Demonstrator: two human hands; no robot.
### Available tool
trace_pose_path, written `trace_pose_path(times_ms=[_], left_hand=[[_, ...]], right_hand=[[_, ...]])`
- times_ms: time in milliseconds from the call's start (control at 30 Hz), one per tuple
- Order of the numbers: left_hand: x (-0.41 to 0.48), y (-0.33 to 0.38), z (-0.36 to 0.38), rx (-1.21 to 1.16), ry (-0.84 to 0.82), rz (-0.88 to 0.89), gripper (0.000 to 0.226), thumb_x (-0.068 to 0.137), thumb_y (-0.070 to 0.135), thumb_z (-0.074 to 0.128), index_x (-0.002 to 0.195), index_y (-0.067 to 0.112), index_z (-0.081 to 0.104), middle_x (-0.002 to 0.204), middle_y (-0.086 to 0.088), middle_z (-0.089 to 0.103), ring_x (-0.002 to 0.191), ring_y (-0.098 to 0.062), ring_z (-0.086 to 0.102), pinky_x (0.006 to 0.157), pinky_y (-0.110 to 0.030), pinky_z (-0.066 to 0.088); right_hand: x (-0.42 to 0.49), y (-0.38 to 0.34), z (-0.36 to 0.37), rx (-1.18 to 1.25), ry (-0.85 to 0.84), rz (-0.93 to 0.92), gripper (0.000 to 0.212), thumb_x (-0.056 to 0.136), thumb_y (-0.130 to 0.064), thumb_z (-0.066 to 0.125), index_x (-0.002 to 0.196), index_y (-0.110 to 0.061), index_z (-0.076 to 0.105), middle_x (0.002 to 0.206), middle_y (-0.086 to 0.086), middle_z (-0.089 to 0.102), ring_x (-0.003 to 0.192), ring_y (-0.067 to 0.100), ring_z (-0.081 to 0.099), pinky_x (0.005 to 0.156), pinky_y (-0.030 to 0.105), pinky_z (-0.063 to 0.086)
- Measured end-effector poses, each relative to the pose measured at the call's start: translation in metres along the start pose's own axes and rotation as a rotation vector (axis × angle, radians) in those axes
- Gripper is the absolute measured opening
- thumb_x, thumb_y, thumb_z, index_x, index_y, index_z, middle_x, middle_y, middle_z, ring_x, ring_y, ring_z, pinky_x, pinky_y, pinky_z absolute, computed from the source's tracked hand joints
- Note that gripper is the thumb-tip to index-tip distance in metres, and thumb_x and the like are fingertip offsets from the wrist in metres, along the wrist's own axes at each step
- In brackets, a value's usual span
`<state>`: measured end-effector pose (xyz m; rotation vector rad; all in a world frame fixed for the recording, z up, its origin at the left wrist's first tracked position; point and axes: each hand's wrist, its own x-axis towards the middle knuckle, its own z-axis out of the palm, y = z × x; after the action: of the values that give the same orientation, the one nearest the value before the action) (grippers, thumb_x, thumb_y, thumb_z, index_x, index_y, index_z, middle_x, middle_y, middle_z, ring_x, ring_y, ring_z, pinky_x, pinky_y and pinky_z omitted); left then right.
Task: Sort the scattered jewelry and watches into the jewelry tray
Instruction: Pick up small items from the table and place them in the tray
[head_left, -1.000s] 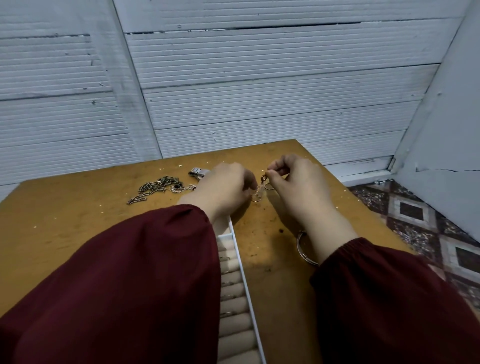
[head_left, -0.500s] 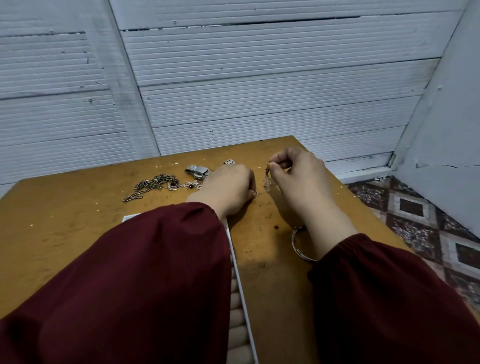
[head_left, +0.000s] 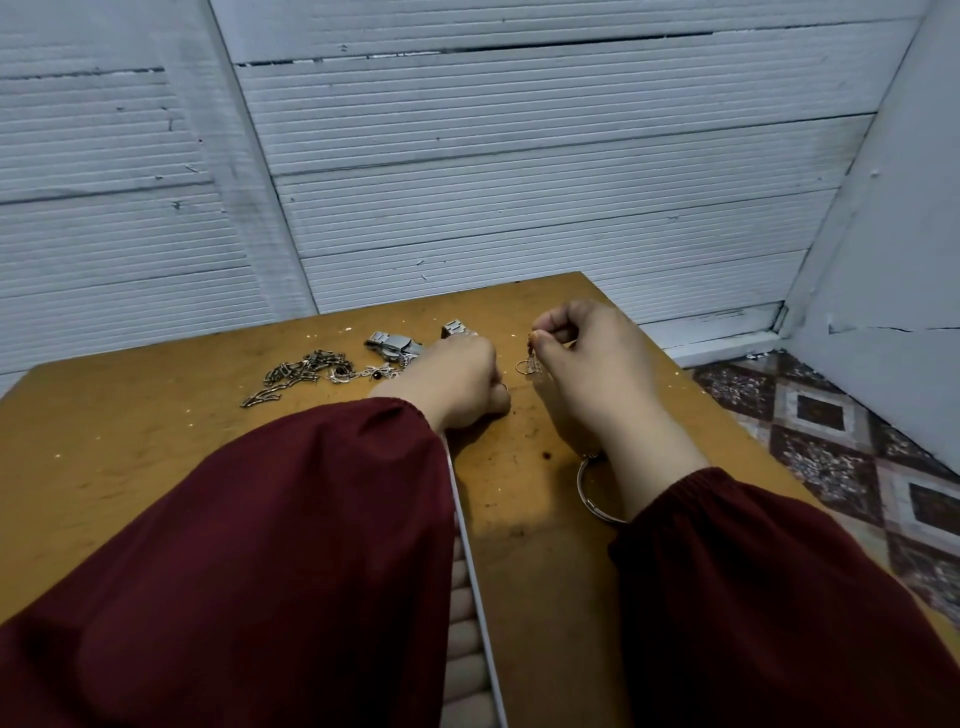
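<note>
My right hand (head_left: 587, 358) pinches a small dangling earring (head_left: 529, 361) between thumb and forefinger, just above the wooden table (head_left: 130, 457). My left hand (head_left: 452, 382) is curled beside it, with a small ring (head_left: 503, 386) at its fingertips. A metal watch (head_left: 395, 345) and a tangled chain necklace (head_left: 306, 371) lie on the table behind my left hand. A silver bangle (head_left: 589, 491) lies under my right wrist. The white jewelry tray (head_left: 475, 587), with beige cushion rolls, is mostly hidden under my left sleeve.
A white ribbed wall (head_left: 519, 182) stands right behind the table. The table's right edge drops to a patterned tile floor (head_left: 841, 447). A grey panel (head_left: 909, 234) leans at the right.
My hands have parted; the earring stays in my right hand. My left hand drew back toward the tray edge. The view tilted, so more of the watch shows.
</note>
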<state>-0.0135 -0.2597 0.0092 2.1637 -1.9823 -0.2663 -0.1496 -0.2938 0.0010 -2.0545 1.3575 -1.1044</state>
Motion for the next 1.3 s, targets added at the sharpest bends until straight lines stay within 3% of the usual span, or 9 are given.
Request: trace_pose_path(times_ms=[267,533,667,867,967,1067,1200,1300], left_hand=[[-0.001,0.000,-0.002,0.000,0.011,0.069,0.013,0.083,0.015,0.062,0.087,0.018,0.050,0.094,-0.002,0.059,0.088,-0.022,0.055,0.077,-0.033,0.045],[-0.013,-0.003,-0.001,-0.094,0.131,0.121,0.013,0.084,0.016,0.064,0.085,0.022,0.053,0.089,0.002,0.064,0.086,-0.019,0.059,0.076,-0.037,0.050],[-0.021,-0.005,-0.010,-0.189,0.228,0.077,0.022,0.080,0.015,0.073,0.081,0.022,0.052,0.077,0.006,0.060,0.076,-0.016,0.059,0.066,-0.030,0.046],[-0.053,-0.014,-0.033,-0.362,0.346,0.030,0.022,0.075,0.017,0.079,0.072,0.022,0.058,0.066,0.011,0.059,0.059,0.003,0.050,0.053,-0.012,0.037],[-0.074,-0.019,-0.040,-0.452,0.411,-0.005,0.023,0.073,0.017,0.081,0.069,0.023,0.059,0.066,0.009,0.061,0.061,-0.005,0.054,0.061,-0.024,0.044],[-0.098,-0.023,-0.044,-0.534,0.499,-0.042,0.024,0.072,0.015,0.082,0.067,0.024,0.060,0.064,0.009,0.061,0.059,-0.005,0.055,0.059,-0.025,0.046],[-0.132,-0.027,-0.043,-0.616,0.550,-0.089,0.020,0.072,0.010,0.081,0.070,0.019,0.063,0.064,0.003,0.065,0.059,-0.012,0.061,0.059,-0.028,0.051],[-0.158,-0.032,-0.039,-0.728,0.566,-0.123,0.021,0.072,0.005,0.080,0.069,0.018,0.063,0.065,-0.005,0.066,0.058,-0.014,0.060,0.060,-0.033,0.054]], right_hand=[[0.000,0.000,0.000,0.009,0.007,-0.002,0.006,0.087,-0.024,0.061,0.084,-0.029,0.061,0.076,-0.014,0.060,0.082,0.014,0.062,0.074,0.033,0.052],[-0.002,-0.002,-0.001,0.006,0.011,0.000,0.006,0.088,-0.023,0.061,0.084,-0.028,0.061,0.072,-0.016,0.056,0.076,0.010,0.059,0.066,0.026,0.044],[-0.008,-0.006,-0.001,-0.021,0.012,-0.024,0.006,0.088,-0.024,0.061,0.085,-0.029,0.060,0.078,-0.013,0.060,0.076,0.012,0.059,0.068,0.028,0.048],[-0.023,-0.022,-0.008,0.103,0.062,-0.047,0.003,0.088,-0.025,0.062,0.086,-0.027,0.061,0.076,-0.015,0.060,0.073,0.010,0.061,0.070,0.032,0.052],[-0.037,-0.034,-0.012,0.202,0.080,-0.054,0.004,0.087,-0.024,0.063,0.086,-0.028,0.062,0.078,-0.014,0.062,0.074,0.013,0.063,0.072,0.036,0.054],[-0.056,-0.048,-0.015,0.292,0.086,-0.073,0.006,0.086,-0.021,0.064,0.085,-0.027,0.063,0.075,-0.013,0.063,0.067,0.011,0.062,0.067,0.036,0.055],[-0.087,-0.065,-0.016,0.322,0.069,-0.099,0.009,0.086,-0.020,0.065,0.085,-0.029,0.063,0.074,-0.014,0.063,0.061,0.003,0.054,0.063,0.029,0.049],[-0.108,-0.076,-0.015,0.394,0.044,-0.077,0.012,0.086,-0.017,0.066,0.083,-0.028,0.064,0.074,-0.013,0.062,0.062,-0.001,0.051,0.058,0.014,0.044]])
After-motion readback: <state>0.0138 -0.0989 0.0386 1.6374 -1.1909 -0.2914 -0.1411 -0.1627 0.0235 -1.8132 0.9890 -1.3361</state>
